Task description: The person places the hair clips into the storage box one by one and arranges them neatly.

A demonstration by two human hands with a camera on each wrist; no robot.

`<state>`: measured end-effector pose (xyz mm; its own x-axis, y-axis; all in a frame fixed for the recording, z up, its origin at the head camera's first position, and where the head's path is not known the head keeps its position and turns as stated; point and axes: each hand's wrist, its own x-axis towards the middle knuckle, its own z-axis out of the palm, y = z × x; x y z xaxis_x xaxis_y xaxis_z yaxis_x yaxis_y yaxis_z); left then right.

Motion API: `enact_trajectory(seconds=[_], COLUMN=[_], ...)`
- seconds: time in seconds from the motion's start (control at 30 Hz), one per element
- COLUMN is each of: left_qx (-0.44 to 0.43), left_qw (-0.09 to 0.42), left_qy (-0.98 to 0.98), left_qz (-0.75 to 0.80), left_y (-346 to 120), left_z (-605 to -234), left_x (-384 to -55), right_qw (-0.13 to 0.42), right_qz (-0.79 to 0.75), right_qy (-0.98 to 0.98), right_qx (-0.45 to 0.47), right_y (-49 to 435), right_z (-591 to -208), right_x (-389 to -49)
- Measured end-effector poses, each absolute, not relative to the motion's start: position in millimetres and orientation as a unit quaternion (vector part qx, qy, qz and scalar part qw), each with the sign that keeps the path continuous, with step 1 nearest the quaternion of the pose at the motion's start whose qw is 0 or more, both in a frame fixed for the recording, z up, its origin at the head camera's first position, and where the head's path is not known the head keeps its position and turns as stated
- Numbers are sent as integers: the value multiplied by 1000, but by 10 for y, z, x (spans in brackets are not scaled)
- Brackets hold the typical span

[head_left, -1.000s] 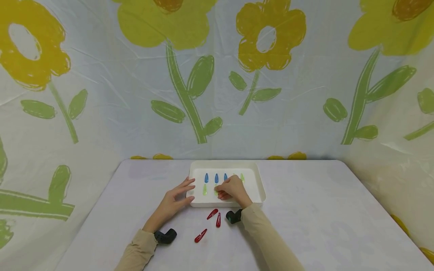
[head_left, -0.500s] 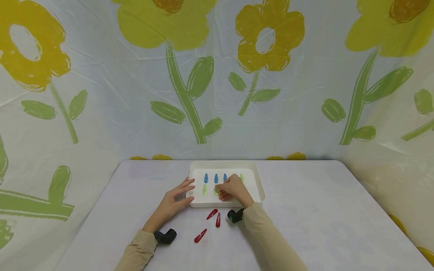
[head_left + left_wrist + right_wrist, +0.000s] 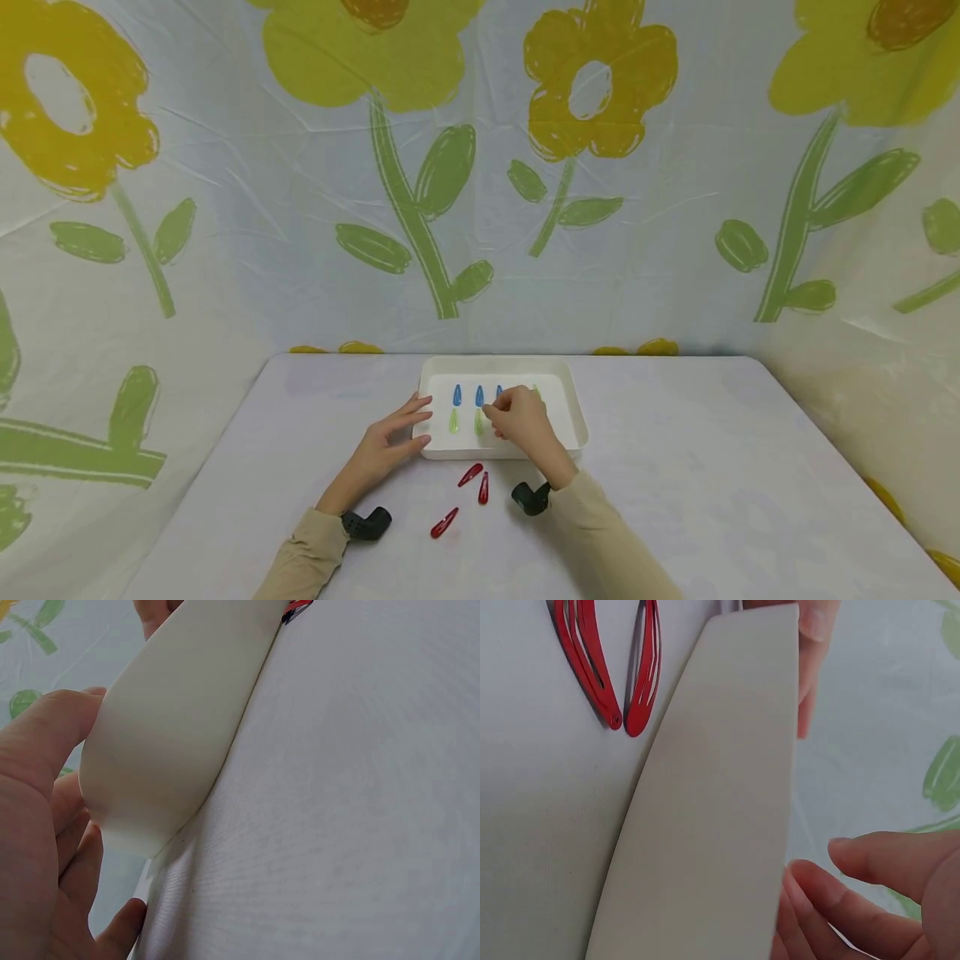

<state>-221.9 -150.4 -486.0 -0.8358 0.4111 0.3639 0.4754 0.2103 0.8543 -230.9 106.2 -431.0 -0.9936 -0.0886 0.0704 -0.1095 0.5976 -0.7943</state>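
My left hand [image 3: 390, 437] rests at the left side of a white tray [image 3: 573, 417], its fingers spread and touching the rim. In the left wrist view, the thumb [image 3: 56, 724] lies against the tray's rim. Over the tray, my right hand [image 3: 525, 423] hovers just right of a green snap hair clip [image 3: 478, 422]. Its thumb and index fingertips are slightly apart in the right wrist view, with nothing seen between them. Another green clip [image 3: 453, 421] lies to the left. Behind them are blue clips [image 3: 457, 395], one partly covered by the right hand.
Three red snap clips [image 3: 444, 522] lie on the white table [image 3: 712, 483] in front of the tray. A green clip [image 3: 536, 390] shows at the tray's back right, partly behind the right hand. A flower-printed cloth [image 3: 637, 275] hangs behind the table.
My right hand has let go of the second green clip in the near row and moved slightly up and right, leaving that clip in plain view. The left hand has stayed put.
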Motion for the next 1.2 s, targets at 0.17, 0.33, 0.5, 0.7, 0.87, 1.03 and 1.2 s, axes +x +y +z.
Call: enact_trajectory(seconds=[0.17,0.33,0.5,0.7,0.87,1.03,1.2], left_qx=[-286,-289,-290,-298,-287,-287,-288], left_qw=[32,37,37,43,36,32,35], left_qy=[-780,-781,-779,-777,-781,-781,-780], left_qz=[-556,-552,-555,-553,-553,-554,-554], left_y=[-1496,-1501,-1501,-1488,-1486,-1490,-1499], left_z=[-4854,-4855,-4862,-4863,-4852,-4849,-4848], left_x=[-2209,-2210,-2213,-2215,-2205,-2205,-2213], right_qw=[50,65,60,31,-3,-27,-20], right_qz=[418,408,408,404,394,384,348], right_qy=[-901,-897,-884,-876,-875,-876,-891], right_qx=[105,159,220,262,282,289,293], right_y=[1071,1061,1025,980,956,918,837], right_z=[-4259,-4199,-4157,-4141,-4148,-4173,-4234], right_x=[-2188,-2070,-1953,-1817,-1728,-1649,-1597])
